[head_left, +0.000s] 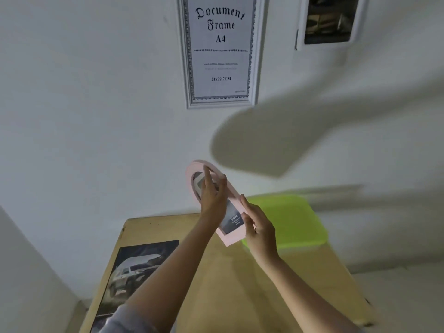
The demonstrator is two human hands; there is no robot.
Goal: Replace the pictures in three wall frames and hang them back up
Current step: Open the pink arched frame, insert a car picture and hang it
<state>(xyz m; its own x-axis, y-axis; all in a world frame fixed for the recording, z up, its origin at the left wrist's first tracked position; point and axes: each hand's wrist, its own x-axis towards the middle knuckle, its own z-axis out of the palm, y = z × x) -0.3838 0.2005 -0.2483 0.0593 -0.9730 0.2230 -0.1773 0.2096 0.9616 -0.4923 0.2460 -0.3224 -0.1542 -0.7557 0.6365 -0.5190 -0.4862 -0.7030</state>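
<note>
Both my hands hold a pink arch-topped picture frame (pixel 229 237) in the air in front of the white wall, tilted down to the right. My left hand (pixel 213 194) grips its upper part, fingers across the picture. My right hand (pixel 258 227) grips its lower right edge. A dark picture with small white print shows inside the frame. On the wall above hangs a white frame (pixel 221 51) with a "Document Frame A4" sheet. A smaller white frame (pixel 330 20) with a dark picture hangs at the upper right.
Below my arms stands a wooden table (pixel 216 284). A large car photo (pixel 134 277) lies on its left side. A lime-green plastic box lid (pixel 290 219) sits at the table's far right, against the wall.
</note>
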